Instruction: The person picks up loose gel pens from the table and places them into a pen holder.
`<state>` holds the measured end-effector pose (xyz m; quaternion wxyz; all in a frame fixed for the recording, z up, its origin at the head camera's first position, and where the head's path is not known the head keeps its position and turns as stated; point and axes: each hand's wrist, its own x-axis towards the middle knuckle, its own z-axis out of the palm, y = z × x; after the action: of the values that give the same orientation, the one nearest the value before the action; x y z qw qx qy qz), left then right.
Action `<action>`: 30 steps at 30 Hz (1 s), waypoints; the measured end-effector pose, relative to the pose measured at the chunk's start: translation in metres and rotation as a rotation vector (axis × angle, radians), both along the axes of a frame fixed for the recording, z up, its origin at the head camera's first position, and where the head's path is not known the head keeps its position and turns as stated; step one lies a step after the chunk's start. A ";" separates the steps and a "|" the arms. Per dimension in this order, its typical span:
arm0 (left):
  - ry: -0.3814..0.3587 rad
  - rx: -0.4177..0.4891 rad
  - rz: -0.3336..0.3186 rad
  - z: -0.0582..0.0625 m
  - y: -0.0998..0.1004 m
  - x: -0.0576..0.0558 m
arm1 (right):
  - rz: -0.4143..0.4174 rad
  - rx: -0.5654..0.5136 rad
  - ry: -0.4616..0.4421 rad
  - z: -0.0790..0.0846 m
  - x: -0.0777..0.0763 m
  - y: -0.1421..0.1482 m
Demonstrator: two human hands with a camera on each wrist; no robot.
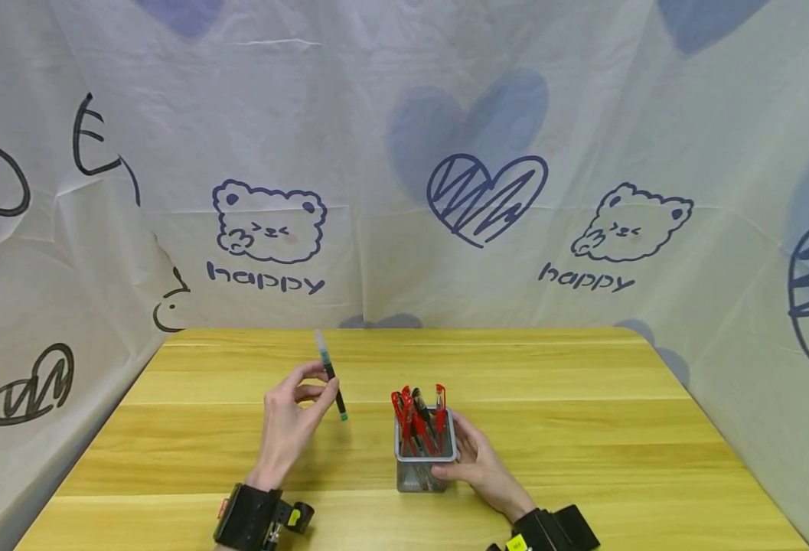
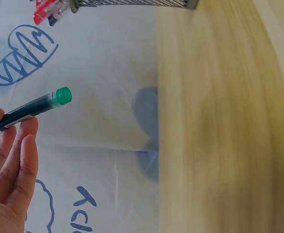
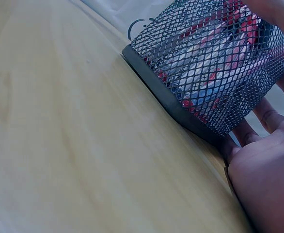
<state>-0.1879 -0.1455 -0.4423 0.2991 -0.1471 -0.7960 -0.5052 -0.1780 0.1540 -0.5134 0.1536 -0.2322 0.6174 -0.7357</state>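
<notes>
A green-ended pen (image 1: 327,366) with a dark barrel and a translucent upper end is pinched between the thumb and fingers of my left hand (image 1: 291,419). It tilts in the air above the table, left of the mesh pen holder (image 1: 411,476). In the left wrist view the pen's green end (image 2: 63,96) points away from the fingers. Around the right side of the holder, my right hand (image 1: 481,468) has its thumb at the front and its fingers behind. The holder stands upright, with several red-capped pens (image 1: 440,413) and a black one (image 1: 419,405) inside.
The holder stands on a wooden table (image 1: 556,413) with light yellow grain. A pale cloth (image 1: 376,260) printed with hearts, bears and words hangs behind the far edge and along both sides. Each wrist wears a black strap (image 1: 247,516) with a device.
</notes>
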 end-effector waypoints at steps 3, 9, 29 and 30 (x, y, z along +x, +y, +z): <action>0.025 0.017 -0.024 0.003 0.003 0.002 | 0.000 0.001 0.001 0.000 0.000 0.000; 0.077 0.051 -0.082 0.011 0.009 0.008 | 0.002 0.001 0.001 0.000 0.000 0.000; 0.201 0.113 -0.249 0.027 0.027 0.020 | 0.004 0.002 0.005 0.000 0.000 0.000; 0.204 0.111 -0.252 0.028 0.028 0.021 | 0.005 0.002 0.006 0.000 0.000 0.000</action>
<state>-0.1671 -0.1173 -0.4145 0.3202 -0.2794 -0.7076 -0.5645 -0.1782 0.1540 -0.5138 0.1537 -0.2356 0.6179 -0.7343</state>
